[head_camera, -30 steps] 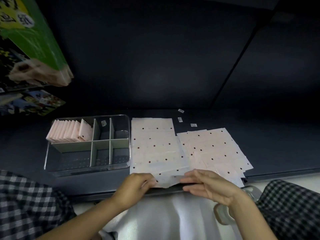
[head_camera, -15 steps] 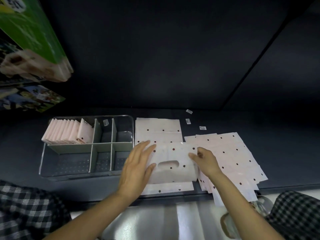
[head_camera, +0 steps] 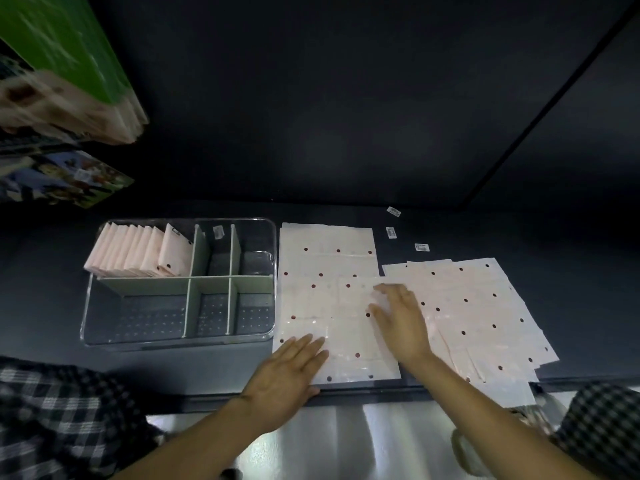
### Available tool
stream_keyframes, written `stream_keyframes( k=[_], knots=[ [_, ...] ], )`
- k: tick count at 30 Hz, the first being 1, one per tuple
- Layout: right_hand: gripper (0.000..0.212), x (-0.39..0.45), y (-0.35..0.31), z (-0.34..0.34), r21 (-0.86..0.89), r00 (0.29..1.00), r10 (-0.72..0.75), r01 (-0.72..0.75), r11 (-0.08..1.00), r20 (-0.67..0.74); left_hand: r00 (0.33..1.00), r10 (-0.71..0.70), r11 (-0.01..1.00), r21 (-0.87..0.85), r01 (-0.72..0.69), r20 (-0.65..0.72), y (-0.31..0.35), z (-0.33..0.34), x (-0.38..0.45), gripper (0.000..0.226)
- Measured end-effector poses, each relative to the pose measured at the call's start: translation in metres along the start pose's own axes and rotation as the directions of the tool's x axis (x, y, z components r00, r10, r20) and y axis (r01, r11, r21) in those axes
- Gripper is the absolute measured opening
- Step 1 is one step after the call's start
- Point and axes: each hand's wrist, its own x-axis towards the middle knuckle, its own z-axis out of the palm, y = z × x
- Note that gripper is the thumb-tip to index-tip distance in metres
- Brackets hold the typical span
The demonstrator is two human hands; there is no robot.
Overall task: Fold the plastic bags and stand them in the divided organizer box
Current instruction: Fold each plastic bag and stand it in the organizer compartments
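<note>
Since half a second ago I've laid the folded-over bag point(head_camera: 332, 327) flat at lower centre, right of the organizer box point(head_camera: 178, 282). My left hand point(head_camera: 287, 372) and right hand point(head_camera: 401, 323) press it with spread fingers. It's thin, slippery film; I'd pinch its near edge.
</note>
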Motion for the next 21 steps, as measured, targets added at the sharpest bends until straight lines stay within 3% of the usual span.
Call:
stream_keyframes(
  k=[3, 6, 10, 12, 16, 17, 19, 21],
  knots=[
    [0.040, -0.040, 0.002, 0.009, -0.183, 0.895, -0.421, 0.442, 0.878, 0.146, 0.999, 0.037, 0.998, 0.049, -0.035, -0.035, -0.001, 0.004, 0.001, 0.060],
    [0.058, -0.070, 0.006, 0.018, -0.278, 0.751, -0.548, 0.651, 0.706, 0.369, 0.999, -0.020, 1.000, -0.006, 0.020, 0.049, -0.001, -0.002, 0.001, 0.061],
    [0.053, -0.081, 0.032, 0.002, -0.393, 0.732, -0.491, 0.673, 0.626, 0.471, 0.996, -0.002, 1.000, -0.011, 0.003, 0.090, -0.014, 0.015, -0.012, 0.056],
    [0.052, -0.081, 0.041, -0.016, -0.430, 0.776, -0.429, 0.619, 0.657, 0.462, 1.000, -0.013, 0.999, -0.033, 0.013, -0.001, -0.023, 0.013, -0.022, 0.055],
    [0.064, -0.081, 0.047, -0.038, -0.427, 0.830, -0.426, 0.552, 0.716, 0.359, 0.999, -0.009, 0.996, -0.086, 0.005, -0.050, -0.031, -0.005, -0.038, 0.050],
    [0.055, -0.079, 0.046, -0.040, -0.421, 0.837, -0.448, 0.545, 0.725, 0.314, 0.998, -0.017, 0.997, -0.077, 0.013, -0.054, -0.031, -0.008, -0.040, 0.047],
    [0.015, -0.074, 0.036, -0.040, -0.401, 0.848, -0.471, 0.529, 0.747, 0.241, 0.997, -0.037, 0.997, -0.064, 0.033, -0.068, -0.032, -0.010, -0.043, 0.042],
    [0.019, -0.069, 0.024, -0.032, -0.358, 0.874, -0.429, 0.486, 0.797, 0.230, 0.994, -0.080, 0.993, -0.089, 0.073, -0.079, -0.030, -0.014, -0.045, 0.038]
  ],
)
